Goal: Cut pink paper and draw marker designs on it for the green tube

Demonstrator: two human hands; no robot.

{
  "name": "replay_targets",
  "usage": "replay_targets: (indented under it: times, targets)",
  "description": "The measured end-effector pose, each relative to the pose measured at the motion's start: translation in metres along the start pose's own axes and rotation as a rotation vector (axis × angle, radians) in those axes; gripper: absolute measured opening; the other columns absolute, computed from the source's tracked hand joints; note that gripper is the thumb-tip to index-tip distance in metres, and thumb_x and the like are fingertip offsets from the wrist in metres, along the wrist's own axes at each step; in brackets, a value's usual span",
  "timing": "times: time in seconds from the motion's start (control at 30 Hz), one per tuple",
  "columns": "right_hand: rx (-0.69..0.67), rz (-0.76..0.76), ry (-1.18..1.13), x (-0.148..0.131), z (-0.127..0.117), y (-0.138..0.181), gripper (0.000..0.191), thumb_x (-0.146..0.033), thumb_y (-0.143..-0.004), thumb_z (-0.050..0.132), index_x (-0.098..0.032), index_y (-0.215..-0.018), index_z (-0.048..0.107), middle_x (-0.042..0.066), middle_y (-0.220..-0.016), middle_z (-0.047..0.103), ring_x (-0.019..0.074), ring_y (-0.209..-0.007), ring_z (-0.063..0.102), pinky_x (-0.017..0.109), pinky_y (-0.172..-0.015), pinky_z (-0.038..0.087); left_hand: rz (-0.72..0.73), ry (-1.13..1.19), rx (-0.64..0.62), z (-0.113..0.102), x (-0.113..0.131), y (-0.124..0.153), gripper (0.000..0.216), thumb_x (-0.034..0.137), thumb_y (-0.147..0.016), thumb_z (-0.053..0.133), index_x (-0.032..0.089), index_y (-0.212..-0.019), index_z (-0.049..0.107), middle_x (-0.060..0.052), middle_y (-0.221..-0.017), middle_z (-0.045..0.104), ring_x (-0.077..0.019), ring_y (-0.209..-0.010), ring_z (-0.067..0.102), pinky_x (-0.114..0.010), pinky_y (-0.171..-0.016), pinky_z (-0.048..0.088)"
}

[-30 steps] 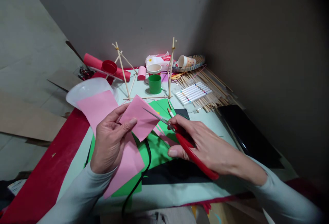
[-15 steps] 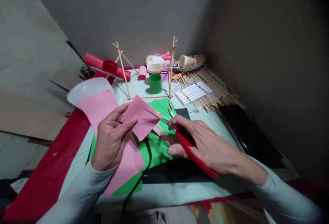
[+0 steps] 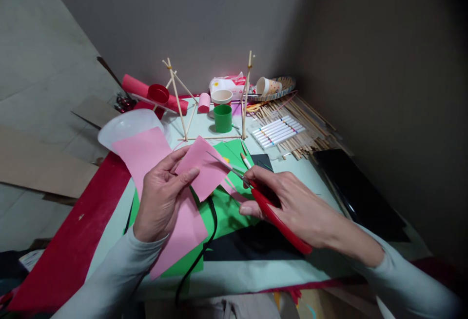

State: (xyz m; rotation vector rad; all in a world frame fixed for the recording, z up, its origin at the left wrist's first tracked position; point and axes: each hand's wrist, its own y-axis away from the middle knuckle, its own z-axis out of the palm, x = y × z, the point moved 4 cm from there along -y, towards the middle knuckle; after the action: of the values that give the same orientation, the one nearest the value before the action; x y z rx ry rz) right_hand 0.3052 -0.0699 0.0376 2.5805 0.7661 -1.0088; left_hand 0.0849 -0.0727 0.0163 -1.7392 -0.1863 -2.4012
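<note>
My left hand (image 3: 164,187) pinches a small pink paper piece (image 3: 203,168) between thumb and fingers, holding it up over the table. In my right hand (image 3: 281,202) is a pair of red-handled scissors (image 3: 272,211), its blades pointing left across the right part of the pink piece. Whether the blades are parted is hard to see. A larger pink sheet (image 3: 181,233) lies under my left hand, its far end on a white bowl-like dish (image 3: 127,129). Below are green paper sheets (image 3: 223,216) and a black sheet (image 3: 252,246). A narrow pink strip (image 3: 232,189) lies beneath the scissors.
Behind my hands stands a wooden stick frame (image 3: 178,99), with a green paper cup (image 3: 223,119) near its middle. White markers (image 3: 280,131) and many thin sticks (image 3: 303,109) lie right. Red paper rolls (image 3: 137,85) lie back left. A flat black object (image 3: 358,194) lines the right edge.
The whole view has shifted slightly, so everything sits a little further right. Both hands keep their grip, and the scissors stay at the pink piece with hardly any motion.
</note>
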Motion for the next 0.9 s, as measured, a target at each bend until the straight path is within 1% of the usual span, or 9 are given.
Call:
replay_targets:
  times: [0.1, 0.23, 0.37, 0.57, 0.67, 0.8, 0.9]
  targets:
    - [0.006, 0.012, -0.025, 0.0007, 0.0006, -0.001, 0.045, -0.069, -0.097, 0.053, -0.024, -0.094, 0.053, -0.005, -0.061, 0.05, 0.0151, -0.057, 0.04, 0.028, -0.058, 0.03, -0.033, 0.021, 0.003, 0.0, -0.0021, -0.0011, 0.047, 0.018, -0.069, 0.092, 0.021, -0.114, 0.078, -0.008, -0.116, 0.08, -0.0246, -0.106, 0.076, -0.03, -0.094, 0.061]
    - [-0.011, 0.018, -0.078, 0.0004, 0.0011, -0.0014, 0.044, -0.068, -0.097, 0.053, -0.024, -0.092, 0.052, -0.006, -0.059, 0.052, 0.0143, -0.055, 0.04, 0.029, -0.058, 0.029, -0.043, 0.041, 0.003, -0.0013, -0.0038, -0.0015, 0.046, 0.017, -0.07, 0.091, 0.02, -0.114, 0.077, -0.007, -0.112, 0.081, -0.024, -0.102, 0.077, -0.031, -0.093, 0.061]
    - [-0.009, 0.006, -0.082, 0.0002, 0.0007, -0.0019, 0.042, -0.065, -0.098, 0.054, -0.024, -0.089, 0.05, -0.007, -0.058, 0.049, 0.0144, -0.055, 0.039, 0.029, -0.058, 0.028, -0.056, 0.044, -0.006, -0.0018, -0.0053, -0.0011, 0.046, 0.016, -0.071, 0.09, 0.02, -0.115, 0.077, -0.008, -0.112, 0.081, -0.0229, -0.1, 0.077, -0.029, -0.09, 0.062]
    - [-0.035, -0.006, -0.105, 0.0017, 0.0033, -0.0003, 0.038, -0.06, -0.102, 0.051, -0.024, -0.088, 0.049, -0.005, -0.062, 0.057, 0.0144, -0.056, 0.045, 0.03, -0.061, 0.033, -0.062, 0.037, 0.006, -0.0014, -0.0053, -0.0005, 0.049, 0.016, -0.069, 0.091, 0.018, -0.116, 0.076, -0.008, -0.113, 0.081, -0.0225, -0.096, 0.078, -0.026, -0.083, 0.063]
    - [-0.035, 0.0, -0.116, 0.0028, 0.0039, -0.0006, 0.039, -0.059, -0.102, 0.05, -0.024, -0.085, 0.05, -0.004, -0.062, 0.058, 0.0144, -0.055, 0.046, 0.029, -0.06, 0.033, -0.068, 0.041, 0.015, -0.002, -0.0065, -0.0008, 0.048, 0.015, -0.068, 0.091, 0.019, -0.114, 0.077, -0.007, -0.111, 0.081, -0.0205, -0.094, 0.078, -0.023, -0.081, 0.063]
    - [-0.038, 0.016, -0.119, 0.0039, 0.0036, -0.0028, 0.042, -0.061, -0.101, 0.052, -0.024, -0.082, 0.052, -0.003, -0.061, 0.058, 0.0148, -0.054, 0.047, 0.029, -0.059, 0.033, -0.082, 0.065, 0.031, -0.0031, -0.008, -0.0012, 0.044, 0.012, -0.067, 0.092, 0.02, -0.109, 0.08, -0.004, -0.102, 0.082, -0.0158, -0.086, 0.077, -0.021, -0.081, 0.062]
    - [-0.039, 0.011, -0.113, 0.0042, 0.0041, -0.003, 0.04, -0.059, -0.101, 0.053, -0.024, -0.082, 0.05, -0.005, -0.06, 0.056, 0.0142, -0.055, 0.046, 0.028, -0.058, 0.032, -0.088, 0.072, 0.024, -0.0026, -0.0077, -0.0012, 0.044, 0.012, -0.066, 0.092, 0.02, -0.108, 0.08, -0.004, -0.1, 0.082, -0.016, -0.084, 0.077, -0.023, -0.081, 0.063]
